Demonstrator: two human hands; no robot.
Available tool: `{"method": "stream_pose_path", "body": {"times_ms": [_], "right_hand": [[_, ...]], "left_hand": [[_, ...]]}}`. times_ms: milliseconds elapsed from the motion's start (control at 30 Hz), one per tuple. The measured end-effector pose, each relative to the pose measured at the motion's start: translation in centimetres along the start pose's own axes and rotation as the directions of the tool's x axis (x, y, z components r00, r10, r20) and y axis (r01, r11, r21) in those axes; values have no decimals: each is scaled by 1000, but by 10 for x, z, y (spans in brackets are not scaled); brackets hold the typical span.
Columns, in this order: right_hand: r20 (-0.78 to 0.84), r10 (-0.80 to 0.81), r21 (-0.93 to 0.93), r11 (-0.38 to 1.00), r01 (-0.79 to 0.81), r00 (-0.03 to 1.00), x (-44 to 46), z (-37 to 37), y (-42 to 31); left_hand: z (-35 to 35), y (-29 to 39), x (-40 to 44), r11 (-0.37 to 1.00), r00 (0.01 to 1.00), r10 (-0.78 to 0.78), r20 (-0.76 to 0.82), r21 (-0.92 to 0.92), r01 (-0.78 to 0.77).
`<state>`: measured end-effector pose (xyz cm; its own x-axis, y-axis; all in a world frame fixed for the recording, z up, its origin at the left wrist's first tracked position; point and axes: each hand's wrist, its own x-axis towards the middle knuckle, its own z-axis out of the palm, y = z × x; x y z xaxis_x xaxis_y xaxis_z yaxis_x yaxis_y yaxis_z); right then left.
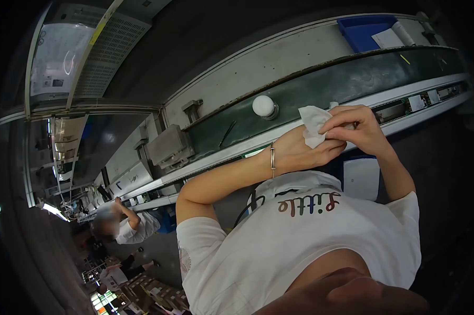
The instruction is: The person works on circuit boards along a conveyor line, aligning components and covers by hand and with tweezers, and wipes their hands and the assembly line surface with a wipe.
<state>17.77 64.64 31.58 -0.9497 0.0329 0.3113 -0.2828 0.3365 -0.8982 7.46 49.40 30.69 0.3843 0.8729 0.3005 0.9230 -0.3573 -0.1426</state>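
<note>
A crumpled white tissue [314,125] is bunched between my two hands, over the front rail of the bench. My right hand [358,127] pinches it with thumb and fingers. From the other side my left hand [306,151], wearing a bracelet at the wrist, has its fingers bent together against the tissue; part of its grip is hidden. Another small white bit [333,105] shows just behind my right fingers. Close by on the green surface stands a small container with a round white top [263,106]. Farther left lies a thin black tool [227,133].
Circuit boards [392,112] sit in the rail to the right. A blue tray [355,35] with white paper is at the back right, and a yellow stick [405,60] lies below it. A grey metal box [168,147] stands left. A co-worker [134,226] is farther along the line.
</note>
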Motion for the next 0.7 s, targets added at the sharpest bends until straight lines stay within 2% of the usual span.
{"method": "stream_pose_path", "body": {"times_ms": [67, 100, 167, 300, 367, 400, 467, 600, 667, 700], "right_hand": [[-38, 336, 275, 909, -313, 941, 0, 12, -7], [-38, 338, 281, 907, -314, 941, 0, 21, -6], [-275, 306, 222, 943, -250, 911, -1, 38, -1], [-281, 401, 316, 897, -310, 872, 1, 45, 3], [-181, 483, 540, 777, -325, 857, 1, 42, 2], [-177, 482, 540, 776, -325, 858, 2, 41, 1], [-167, 529, 656, 689, -306, 832, 3, 39, 0], [-180, 450, 601, 754, -264, 875, 1, 30, -6], [-106, 181, 342, 930, -135, 978, 2, 28, -6], [-105, 185, 342, 929, -139, 977, 3, 29, -6]], "left_hand": [[-1, 2, -7, 999, 999, 9, 37, -45, -7], [-3, 3, -9, 999, 999, 9, 42, -48, -7], [-7, 2, -10, 995, 971, 59, 232, -88, -40], [-13, 3, -10, 997, 969, 79, 234, 9, -83], [-20, 2, -10, 987, 960, 130, 250, 57, -148], [-21, 2, -11, 988, 960, 126, 251, 58, -145], [-24, 2, -13, 986, 954, 147, 261, 41, -163], [-22, 5, -21, 990, 968, 140, 210, 4, -144], [-17, 9, -28, 997, 988, 74, 135, -27, -71], [-19, 10, -27, 997, 988, 73, 134, -30, -69]]}}
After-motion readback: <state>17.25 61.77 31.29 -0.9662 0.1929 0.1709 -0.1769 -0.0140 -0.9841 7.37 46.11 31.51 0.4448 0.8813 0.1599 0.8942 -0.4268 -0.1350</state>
